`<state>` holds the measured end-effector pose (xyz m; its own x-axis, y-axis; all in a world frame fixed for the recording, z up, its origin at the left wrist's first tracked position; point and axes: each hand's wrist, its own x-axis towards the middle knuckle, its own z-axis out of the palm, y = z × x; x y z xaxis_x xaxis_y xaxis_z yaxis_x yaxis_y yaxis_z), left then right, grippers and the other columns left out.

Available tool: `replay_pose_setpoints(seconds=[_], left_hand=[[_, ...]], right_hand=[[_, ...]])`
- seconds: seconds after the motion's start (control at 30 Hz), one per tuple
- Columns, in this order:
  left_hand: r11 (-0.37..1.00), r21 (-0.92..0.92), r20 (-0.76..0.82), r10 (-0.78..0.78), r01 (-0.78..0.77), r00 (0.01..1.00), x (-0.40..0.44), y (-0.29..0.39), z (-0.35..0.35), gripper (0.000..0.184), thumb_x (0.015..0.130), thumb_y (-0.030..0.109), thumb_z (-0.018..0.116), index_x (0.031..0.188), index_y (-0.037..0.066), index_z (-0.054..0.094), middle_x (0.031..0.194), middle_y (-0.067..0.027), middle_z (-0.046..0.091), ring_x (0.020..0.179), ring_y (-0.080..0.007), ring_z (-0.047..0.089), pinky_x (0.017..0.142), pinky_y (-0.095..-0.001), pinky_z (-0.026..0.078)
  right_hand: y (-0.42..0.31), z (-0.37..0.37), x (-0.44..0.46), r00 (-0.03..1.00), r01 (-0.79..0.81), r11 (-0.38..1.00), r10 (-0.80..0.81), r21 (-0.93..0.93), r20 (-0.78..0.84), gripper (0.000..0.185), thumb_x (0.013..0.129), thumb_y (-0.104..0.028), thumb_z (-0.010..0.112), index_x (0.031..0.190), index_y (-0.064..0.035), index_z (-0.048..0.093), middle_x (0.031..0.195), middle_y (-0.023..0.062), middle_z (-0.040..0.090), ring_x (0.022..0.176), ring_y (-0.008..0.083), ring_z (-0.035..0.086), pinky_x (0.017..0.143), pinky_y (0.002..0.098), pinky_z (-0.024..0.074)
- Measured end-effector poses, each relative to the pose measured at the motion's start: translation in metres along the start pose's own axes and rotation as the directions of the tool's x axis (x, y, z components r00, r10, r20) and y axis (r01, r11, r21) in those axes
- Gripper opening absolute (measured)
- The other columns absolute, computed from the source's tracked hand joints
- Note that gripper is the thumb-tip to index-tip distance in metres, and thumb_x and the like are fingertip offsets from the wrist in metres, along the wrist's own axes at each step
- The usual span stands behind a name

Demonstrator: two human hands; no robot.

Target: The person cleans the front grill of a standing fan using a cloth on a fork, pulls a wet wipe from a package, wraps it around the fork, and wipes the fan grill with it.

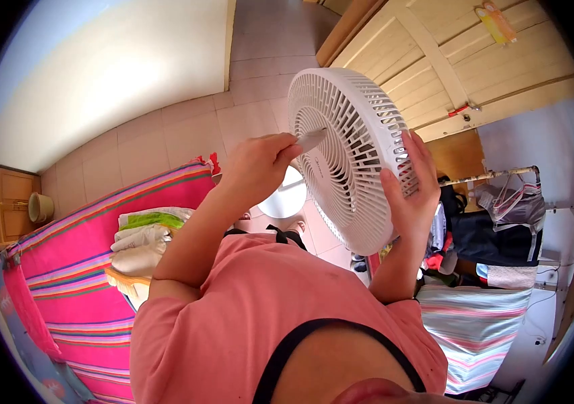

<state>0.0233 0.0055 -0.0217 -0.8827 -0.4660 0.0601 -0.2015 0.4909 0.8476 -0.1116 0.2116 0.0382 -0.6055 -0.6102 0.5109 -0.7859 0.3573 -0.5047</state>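
Note:
A white electric fan [347, 155] stands in front of me, its slatted round grille facing left and tilted. My left hand [263, 165] pinches a pale grey, flat, tapering piece [311, 139] between thumb and fingers. The piece is close to the middle of the grille, and I cannot make out its kind or whether it touches. My right hand [413, 185] grips the fan's rim from the right, with the thumb towards the front and the fingers along the side. Below the fan head, the round white base [285, 195] shows partly behind my left hand.
On the left is a bed with a pink striped cover [78, 262] and folded clothes [142, 249]. To the right, bags and clothes hang from a rack [495, 176] above a striped cloth [479, 330]. A wooden door [448, 74] stands behind the fan, over a tiled floor [186, 131].

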Motion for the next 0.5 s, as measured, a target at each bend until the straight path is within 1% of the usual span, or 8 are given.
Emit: replay_pose_setpoints(seconds=[0.07,0.17,0.5], left_hand=[[0.991,0.025,-0.121,0.135,-0.133,0.983,0.002,0.002,0.007,0.017,0.091,0.023,0.055,0.091,0.009,0.063,0.079,-0.0086,0.063,0.071,-0.0319,0.059,0.06,-0.0435,0.044],[0.984,0.06,-0.159,0.177,-0.169,0.971,0.006,0.006,0.009,0.016,0.091,0.024,0.055,0.091,0.01,0.064,0.081,-0.0075,0.064,0.071,-0.0317,0.06,0.061,-0.0435,0.045],[0.97,0.069,-0.132,0.241,-0.233,0.962,0.018,0.006,0.013,0.016,0.09,0.024,0.057,0.091,0.01,0.065,0.085,-0.0074,0.065,0.074,-0.0328,0.061,0.061,-0.044,0.046]], right_hand=[[-0.001,0.0,-0.002,1.0,-0.002,1.0,0.002,0.011,0.0,0.057,0.069,-0.007,0.074,0.124,-0.0025,0.059,0.129,0.0215,0.053,0.116,0.0328,0.055,0.095,0.039,0.0442],[-0.001,-0.001,-0.001,1.0,0.0,1.0,0.0,0.024,-0.008,0.058,0.069,-0.007,0.074,0.124,-0.0026,0.059,0.13,0.0213,0.052,0.116,0.0325,0.055,0.096,0.0391,0.0437],[-0.003,-0.002,-0.004,1.0,-0.002,1.0,0.002,-0.003,-0.009,0.06,0.066,-0.006,0.075,0.124,-0.0046,0.059,0.131,0.0208,0.053,0.118,0.0327,0.054,0.097,0.0391,0.0437]])
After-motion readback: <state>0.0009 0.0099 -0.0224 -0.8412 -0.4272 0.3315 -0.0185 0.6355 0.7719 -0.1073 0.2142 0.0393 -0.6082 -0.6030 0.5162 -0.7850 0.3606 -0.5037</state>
